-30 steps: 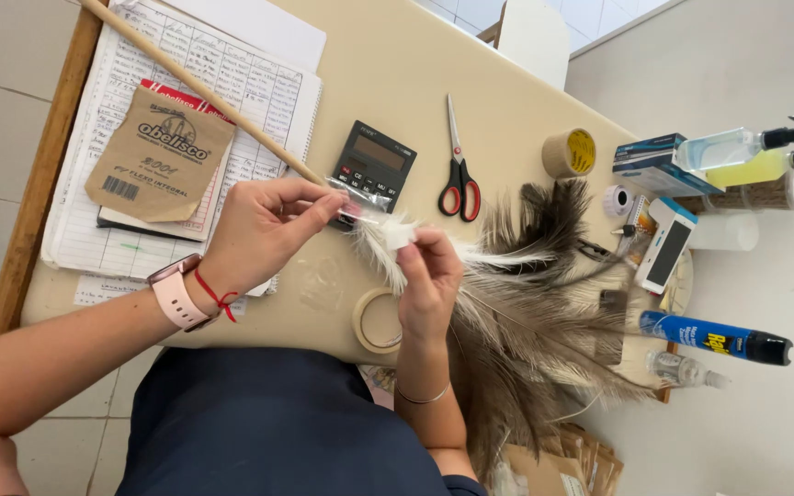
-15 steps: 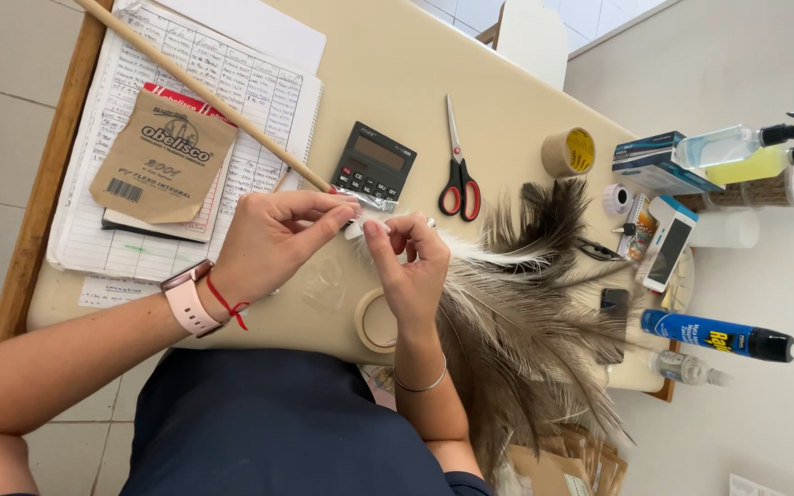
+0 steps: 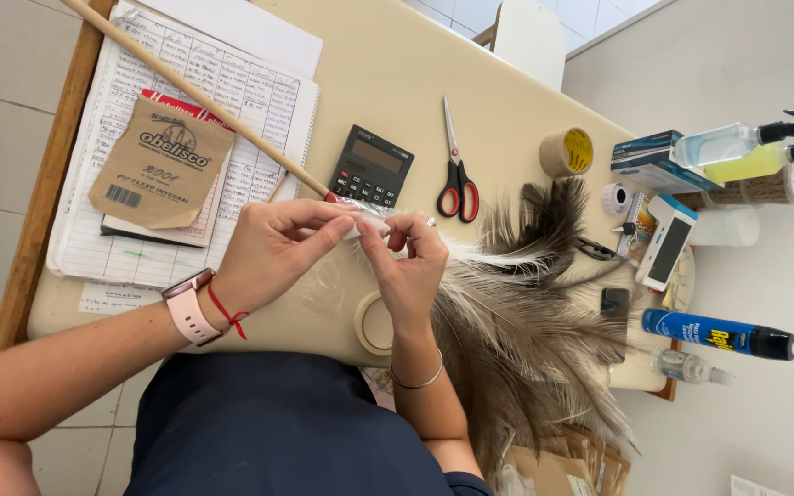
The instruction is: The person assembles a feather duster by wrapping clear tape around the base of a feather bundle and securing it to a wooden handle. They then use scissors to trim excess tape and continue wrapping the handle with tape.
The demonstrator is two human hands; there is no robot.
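Here, left hand (image 3: 273, 248) and right hand (image 3: 411, 262) both pinch one feather duster (image 3: 526, 312), beside one calculator (image 3: 371, 167).

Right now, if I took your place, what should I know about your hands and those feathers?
Left hand: fingers pinch the clear tape at the lower end of the wooden stick.
Right hand: fingers pinch the same tape from the other side.
Things: feathers fan out to the right; tape roll lies by the right wrist; scissors lie beside the calculator.
Done: tape sits on the stick's end.
Left: both hands hold it; whether it is pressed down all round is hidden.
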